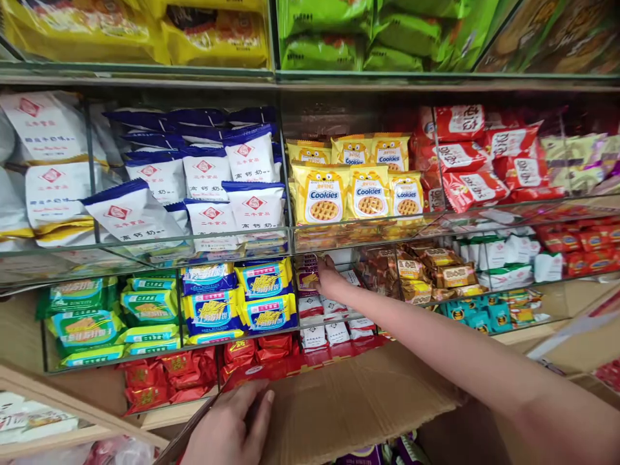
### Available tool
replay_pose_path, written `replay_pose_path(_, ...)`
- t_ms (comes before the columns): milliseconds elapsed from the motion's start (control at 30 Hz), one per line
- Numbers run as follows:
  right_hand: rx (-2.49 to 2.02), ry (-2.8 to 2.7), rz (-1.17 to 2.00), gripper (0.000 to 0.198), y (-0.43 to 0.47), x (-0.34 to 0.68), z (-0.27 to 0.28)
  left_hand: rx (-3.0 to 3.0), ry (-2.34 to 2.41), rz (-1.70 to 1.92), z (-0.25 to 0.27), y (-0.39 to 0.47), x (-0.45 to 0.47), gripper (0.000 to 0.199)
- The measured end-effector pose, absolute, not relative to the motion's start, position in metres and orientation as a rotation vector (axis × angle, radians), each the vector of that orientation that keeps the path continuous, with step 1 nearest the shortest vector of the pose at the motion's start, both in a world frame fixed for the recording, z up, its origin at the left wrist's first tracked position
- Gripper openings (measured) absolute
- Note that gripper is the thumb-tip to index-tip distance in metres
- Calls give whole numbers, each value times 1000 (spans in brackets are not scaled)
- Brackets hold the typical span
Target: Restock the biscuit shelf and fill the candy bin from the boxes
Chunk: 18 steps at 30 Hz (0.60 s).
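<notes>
My right hand (329,278) reaches forward into a glass-fronted shelf compartment (323,318), its fingers drawn close together at the right edge of a small, flat, dark purple plastic packet (306,279). I am pinching that packet by its edge, as far as shows; the fingertips on its far side are hidden, so I cannot tell how many of them bear on it. The packet stands at the left side of the compartment, above small white-and-red wrapped packets (314,337).

My left hand (220,426) lies at the upper left of an open brown cardboard box (353,394). Its back faces me, and the two digits I can see best are a little apart, touching the cardboard. I cannot tell whether the others are curled around the edge. Partly hidden under the flap, shiny purple packets (361,456) show inside the box, at the bottom of my view.

Just left of my right hand's compartment sit glossy blue-and-yellow biscuit packs (264,294), stacked two across. Directly above are plump yellow cookie bags (368,190) printed with a round biscuit, and to the right of my wrist lie shiny brown-and-gold wrapped snacks (436,268), heaped behind glass.
</notes>
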State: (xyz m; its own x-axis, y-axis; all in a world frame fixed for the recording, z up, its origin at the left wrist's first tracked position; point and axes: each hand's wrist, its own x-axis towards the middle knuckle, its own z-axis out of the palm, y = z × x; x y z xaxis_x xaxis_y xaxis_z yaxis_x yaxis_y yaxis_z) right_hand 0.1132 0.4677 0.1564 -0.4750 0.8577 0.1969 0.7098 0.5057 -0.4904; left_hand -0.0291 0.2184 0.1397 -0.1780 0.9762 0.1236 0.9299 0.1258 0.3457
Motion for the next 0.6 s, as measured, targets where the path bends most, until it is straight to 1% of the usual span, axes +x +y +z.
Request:
replay_pose_path(133, -1276, -2284, 527, 62, 467, 112, 152, 1901, 2234, 482, 148, 219, -22, 27)
replay_pose_path(300, -1245, -2241, 498, 76, 464, 116, 147, 1905, 2259, 476, 153, 213, -15, 25)
replay_pose_path(367, -1257, -2201, 463, 78, 464, 117, 149, 1914, 2275, 507, 153, 212, -14, 25)
replay_pose_path(467, -1257, -2141, 394, 73, 462, 119, 160, 1954, 2280, 588, 151, 213, -16, 22)
replay_pose_path(533, -1238, -2116, 346, 63, 452, 124, 171, 2000, 2271, 670, 147, 209, -20, 22)
replay_pose_path(600, -1135, -2109, 305, 49, 429, 137, 178, 2063, 2250, 789, 139, 197, -24, 25)
